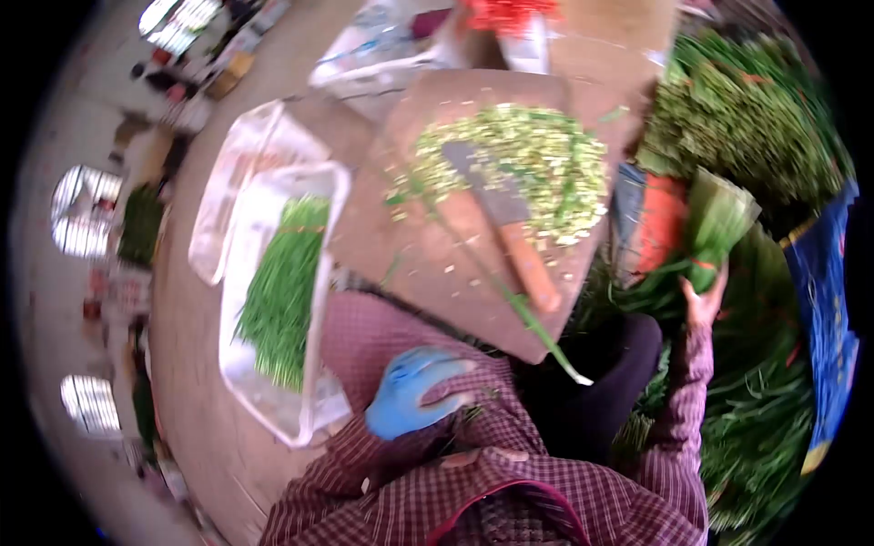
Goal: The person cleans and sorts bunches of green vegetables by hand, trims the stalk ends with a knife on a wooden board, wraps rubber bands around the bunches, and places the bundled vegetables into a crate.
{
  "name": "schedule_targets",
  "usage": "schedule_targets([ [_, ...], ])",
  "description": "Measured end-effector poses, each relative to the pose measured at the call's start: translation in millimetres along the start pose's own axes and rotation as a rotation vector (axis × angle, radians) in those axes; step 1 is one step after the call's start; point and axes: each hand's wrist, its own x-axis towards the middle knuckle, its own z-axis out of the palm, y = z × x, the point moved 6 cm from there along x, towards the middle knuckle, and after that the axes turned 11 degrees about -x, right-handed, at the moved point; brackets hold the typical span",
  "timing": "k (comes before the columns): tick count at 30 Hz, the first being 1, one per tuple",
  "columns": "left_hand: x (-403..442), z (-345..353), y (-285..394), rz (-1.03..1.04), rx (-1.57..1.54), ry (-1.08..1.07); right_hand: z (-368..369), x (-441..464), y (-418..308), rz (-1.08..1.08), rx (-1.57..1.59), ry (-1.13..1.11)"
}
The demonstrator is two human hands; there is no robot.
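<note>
My right hand (706,300) is closed around a bundle of garlic chives (719,218), gripping it near its orange band with the pale stem ends pointing up. My left hand (414,391), in a blue glove with bare fingertips, lies over my lap with fingers stretched out and holds nothing. In front of me is a brown board (428,264). On it a knife (523,255) with a wooden handle lies among chopped pale stem ends (564,164). One loose stalk (528,318) crosses the board and sticks out past its near edge.
Left of the board, a white plastic basket (235,350) holds a banded chive bundle (287,291). Another white basket (209,214) stands beside it. Piles of chives lie to the right (746,136), with a blue sack (824,318) at their edge. Red ties (510,14) lie beyond the board.
</note>
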Motion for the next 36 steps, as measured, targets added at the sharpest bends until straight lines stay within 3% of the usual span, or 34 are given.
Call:
schedule_targets([
  [1, -12, 6, 0, 0.019, -0.034, 0.042, -19, -2, -1, -0.009, 0.05, 0.016],
  [2, -20, 13, 3, 0.048, -0.073, 0.069, -43, -5, -7, -0.13, -0.131, 0.109],
  [5, -40, 19, 22, 0.177, -0.084, 0.131, -108, 3, -40, -0.177, 0.003, 0.228],
  [7, -49, 14, 32, 0.243, -0.079, 0.19, -146, 16, -116, -0.243, -0.037, 0.307],
  [8, -46, 6, 35, 0.274, -0.07, 0.248, -157, 15, -165, -0.309, -0.201, 0.361],
  [11, -51, -35, 50, 0.299, -0.221, 0.442, -172, -9, -275, -0.298, -0.054, 0.343],
  [14, -39, -78, 79, 0.374, -0.315, 0.526, -182, -11, -311, -0.347, -0.014, 0.27],
  [19, -3, -106, 109, 0.573, -0.341, 0.494, -117, -62, -404, -0.528, 0.152, -0.071],
  [22, 3, -124, 130, 0.498, -0.645, 0.301, -68, -98, -458, -0.611, 0.223, -0.294],
  [27, 4, -154, 109, 0.763, -0.923, 0.4, -4, -149, -525, -0.758, 0.312, -0.472],
  [29, 0, -170, 94, 0.803, -1.036, 0.346, 19, -172, -538, -0.838, 0.318, -0.509],
  [31, -27, -228, 67, 0.582, -0.737, 0.492, 38, -195, -535, -0.935, 0.259, -0.557],
  [34, -60, -301, 119, 0.441, -0.506, 0.573, 66, -213, -501, -0.997, 0.03, -0.712],
  [36, -53, -294, 157, 0.395, -0.195, 0.58, 70, -183, -464, -0.912, -0.169, -0.724],
])
